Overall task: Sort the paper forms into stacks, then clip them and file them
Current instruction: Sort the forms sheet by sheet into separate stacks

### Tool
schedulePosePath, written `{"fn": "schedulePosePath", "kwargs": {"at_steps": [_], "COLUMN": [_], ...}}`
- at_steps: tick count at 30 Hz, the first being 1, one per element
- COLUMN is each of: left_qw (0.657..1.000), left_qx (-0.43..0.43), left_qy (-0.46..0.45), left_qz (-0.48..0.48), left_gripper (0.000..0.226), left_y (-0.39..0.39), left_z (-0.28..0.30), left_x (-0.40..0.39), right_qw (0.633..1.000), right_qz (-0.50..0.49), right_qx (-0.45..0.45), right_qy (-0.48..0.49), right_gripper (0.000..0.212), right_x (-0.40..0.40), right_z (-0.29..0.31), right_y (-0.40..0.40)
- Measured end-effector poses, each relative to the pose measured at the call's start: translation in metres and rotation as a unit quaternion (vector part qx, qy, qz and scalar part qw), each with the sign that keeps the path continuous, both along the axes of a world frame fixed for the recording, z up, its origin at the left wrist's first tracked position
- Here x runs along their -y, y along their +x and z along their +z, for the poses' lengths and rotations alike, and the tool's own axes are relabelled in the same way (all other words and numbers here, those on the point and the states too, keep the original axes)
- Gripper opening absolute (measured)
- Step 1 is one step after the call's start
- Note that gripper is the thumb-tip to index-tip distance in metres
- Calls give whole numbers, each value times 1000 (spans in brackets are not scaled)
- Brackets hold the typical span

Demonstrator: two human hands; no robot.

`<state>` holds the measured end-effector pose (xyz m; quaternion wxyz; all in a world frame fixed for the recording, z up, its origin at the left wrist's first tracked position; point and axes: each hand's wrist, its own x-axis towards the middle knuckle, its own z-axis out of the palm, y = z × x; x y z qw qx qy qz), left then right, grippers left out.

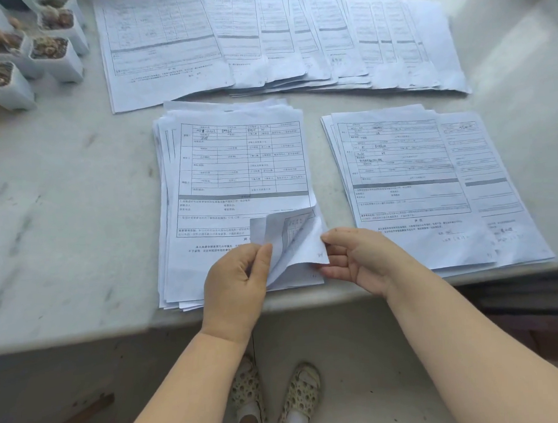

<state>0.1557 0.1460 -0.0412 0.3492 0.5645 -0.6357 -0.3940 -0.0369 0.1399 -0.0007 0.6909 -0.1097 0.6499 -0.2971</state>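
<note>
While the middle stack of forms (238, 194) lies near the front edge of the worktop (66, 204), the lower right corner of its top sheet (291, 239) is curled up and back, showing print on the underside. Left hand (234, 280): grip closed on that lifted corner, thumb and fingers pinching the paper from the left. Right hand (358, 256): fingers curled at the right edge of the same corner, thumb on top; grip closed on the sheet. Sheets below in this stack are fanned unevenly at the left and bottom edges.

Just to the right, apart from the middle stack, sits a second stack (430, 188), its sheets offset to the right. Behind both, a long row of overlapping forms (280, 41) spreads across the rear of the worktop. At the far left corner stand small white pots with plants (51, 53), close to the row's left sheet. Below the worktop edge, two feet in perforated shoes (276, 393) stand on the floor.
</note>
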Motion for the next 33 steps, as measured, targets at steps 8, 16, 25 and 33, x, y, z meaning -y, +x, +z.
{"fn": "schedulePosePath", "kwargs": {"at_steps": [8, 16, 25, 33], "left_qw": [996, 966, 993, 984], "left_qx": [-55, 13, 111, -76], "left_qy": [64, 135, 29, 160], "left_qz": [-1, -222, 4, -11], "left_gripper": [13, 19, 66, 55], "left_y": [1, 10, 45, -45], "left_z": [5, 14, 55, 116], "left_x": [-1, 5, 49, 128], "right_qw": [1000, 959, 951, 977], "right_qz": [-9, 160, 99, 1], "right_qx": [-13, -235, -270, -118], "right_qy": [-19, 10, -116, -179], "right_gripper": [23, 32, 22, 26], "right_x": [-1, 26, 28, 52], "right_z": [-2, 9, 52, 77], "right_y": [-1, 18, 3, -91]}}
